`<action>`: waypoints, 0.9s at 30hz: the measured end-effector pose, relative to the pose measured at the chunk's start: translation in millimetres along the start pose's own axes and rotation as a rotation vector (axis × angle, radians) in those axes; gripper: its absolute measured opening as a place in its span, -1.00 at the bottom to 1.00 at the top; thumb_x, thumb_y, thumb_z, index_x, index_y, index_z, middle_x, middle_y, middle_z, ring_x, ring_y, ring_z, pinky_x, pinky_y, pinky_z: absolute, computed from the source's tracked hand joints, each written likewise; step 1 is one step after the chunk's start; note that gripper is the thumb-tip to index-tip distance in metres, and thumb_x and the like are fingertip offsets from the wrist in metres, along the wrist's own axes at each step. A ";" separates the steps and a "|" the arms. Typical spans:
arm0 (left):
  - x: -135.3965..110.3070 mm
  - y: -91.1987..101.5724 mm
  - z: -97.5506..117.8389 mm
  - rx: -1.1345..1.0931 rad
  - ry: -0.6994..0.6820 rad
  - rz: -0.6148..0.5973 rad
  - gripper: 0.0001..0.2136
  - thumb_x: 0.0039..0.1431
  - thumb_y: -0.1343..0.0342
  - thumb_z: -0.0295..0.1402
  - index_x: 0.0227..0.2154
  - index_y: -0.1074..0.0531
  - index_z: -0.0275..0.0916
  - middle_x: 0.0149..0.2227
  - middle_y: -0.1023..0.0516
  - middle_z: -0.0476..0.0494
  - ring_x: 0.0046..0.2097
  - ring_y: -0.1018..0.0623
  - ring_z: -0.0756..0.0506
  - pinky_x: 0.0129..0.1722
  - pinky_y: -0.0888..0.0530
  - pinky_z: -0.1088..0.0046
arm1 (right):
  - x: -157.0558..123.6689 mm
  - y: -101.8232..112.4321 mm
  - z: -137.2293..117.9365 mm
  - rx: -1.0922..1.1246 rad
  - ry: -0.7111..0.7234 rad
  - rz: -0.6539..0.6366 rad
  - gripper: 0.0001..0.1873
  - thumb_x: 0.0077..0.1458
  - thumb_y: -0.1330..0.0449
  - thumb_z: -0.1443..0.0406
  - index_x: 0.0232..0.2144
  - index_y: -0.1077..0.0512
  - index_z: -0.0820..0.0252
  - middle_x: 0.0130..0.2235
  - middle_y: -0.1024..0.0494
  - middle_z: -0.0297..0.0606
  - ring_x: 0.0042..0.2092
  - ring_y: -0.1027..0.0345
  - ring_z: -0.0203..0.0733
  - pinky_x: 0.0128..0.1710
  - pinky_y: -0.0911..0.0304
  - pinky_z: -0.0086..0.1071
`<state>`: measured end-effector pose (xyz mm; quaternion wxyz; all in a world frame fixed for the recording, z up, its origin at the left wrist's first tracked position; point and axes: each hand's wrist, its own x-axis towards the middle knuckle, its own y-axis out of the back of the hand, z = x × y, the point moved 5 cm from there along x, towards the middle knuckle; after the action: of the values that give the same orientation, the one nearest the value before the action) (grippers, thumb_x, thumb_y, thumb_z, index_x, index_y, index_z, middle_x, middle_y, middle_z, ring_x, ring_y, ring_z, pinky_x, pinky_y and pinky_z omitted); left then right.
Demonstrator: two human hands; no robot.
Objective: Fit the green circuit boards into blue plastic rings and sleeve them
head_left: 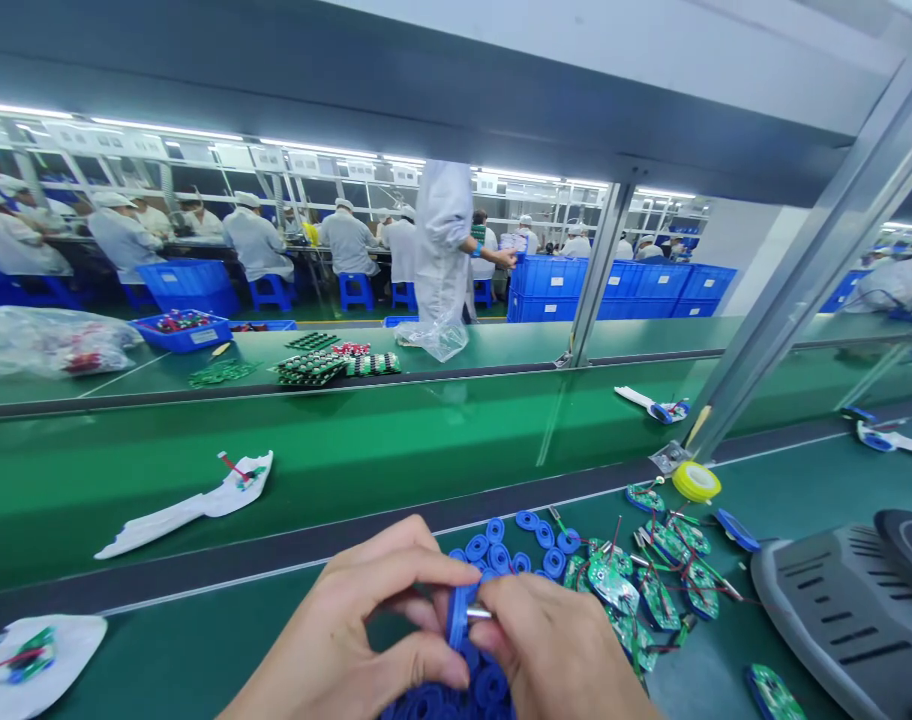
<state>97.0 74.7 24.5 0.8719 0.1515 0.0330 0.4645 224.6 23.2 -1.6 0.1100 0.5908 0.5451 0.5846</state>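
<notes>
My left hand [362, 615] is closed, pinching a blue oval rubber-like piece [457, 620] on edge between thumb and fingers. My right hand [565, 640] grips a small silver metal cylinder [478, 612], whose end meets the blue piece; how deep it sits inside is hidden by my fingers. Beneath and behind both hands lies a heap of loose blue ring-shaped pieces [499, 557]. Right of them is a pile of green circuit boards [613, 578] with red wires and thin metal cylinders attached.
A yellow tape roll [696, 482] and a grey slotted device [846, 600] are on the right. White pieces carrying boards [208, 503] lie on the green conveyor belt [426, 450]. A metal post [801, 250] slants up at right. Beyond, a person in white [445, 240] stands near blue crates [550, 290].
</notes>
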 end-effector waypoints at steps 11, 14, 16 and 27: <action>-18.7 29.8 -52.2 0.070 0.311 0.150 -0.82 -0.14 -0.25 -0.32 -0.38 -0.49 -0.14 -0.36 -0.41 0.04 -0.48 -0.47 0.06 -0.48 -0.44 0.63 | 0.4 17.9 35.5 -0.159 -0.172 -0.293 -0.80 0.03 -0.01 0.36 -0.60 -0.30 0.14 -0.68 -0.44 -0.36 -0.67 -0.28 -0.25 -0.65 0.18 -0.40; -22.0 38.4 -82.1 0.229 0.333 0.003 -0.83 -0.10 -0.18 -0.37 -0.35 -0.47 -0.17 -0.40 -0.40 0.03 -0.49 -0.46 0.03 -0.48 -0.43 0.57 | 0.6 35.4 53.6 -0.129 -0.299 -0.202 -0.71 0.18 0.13 0.29 -0.49 -0.32 0.13 -0.60 -0.43 -0.33 -0.58 -0.30 -0.22 -0.58 0.09 -0.42; -21.7 37.0 -94.9 0.453 0.273 -0.058 -0.75 -0.07 -0.06 -0.47 -0.27 -0.46 -0.18 -0.40 -0.40 -0.02 -0.42 -0.48 -0.04 -0.45 -0.42 0.51 | 4.1 34.0 54.1 -0.041 -0.314 -0.226 -0.75 0.19 0.13 0.26 -0.39 -0.31 0.11 -0.58 -0.41 -0.36 -0.57 -0.24 -0.24 -0.58 0.09 -0.43; 13.2 -11.7 -88.1 0.794 0.044 -0.178 -0.69 -0.06 0.07 -0.57 -0.26 -0.37 -0.14 -0.16 -0.36 -0.06 -0.14 -0.39 -0.12 -0.17 -0.34 0.35 | 6.9 21.0 51.0 0.184 -0.453 -0.222 -0.85 0.16 0.07 0.23 -0.34 -0.28 0.08 -0.61 -0.27 -0.43 -0.57 -0.11 -0.28 -0.53 0.02 -0.46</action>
<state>96.3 100.0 -61.8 0.7815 0.4630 0.2415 0.3414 274.9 46.3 3.6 0.2383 0.6508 0.6187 0.3700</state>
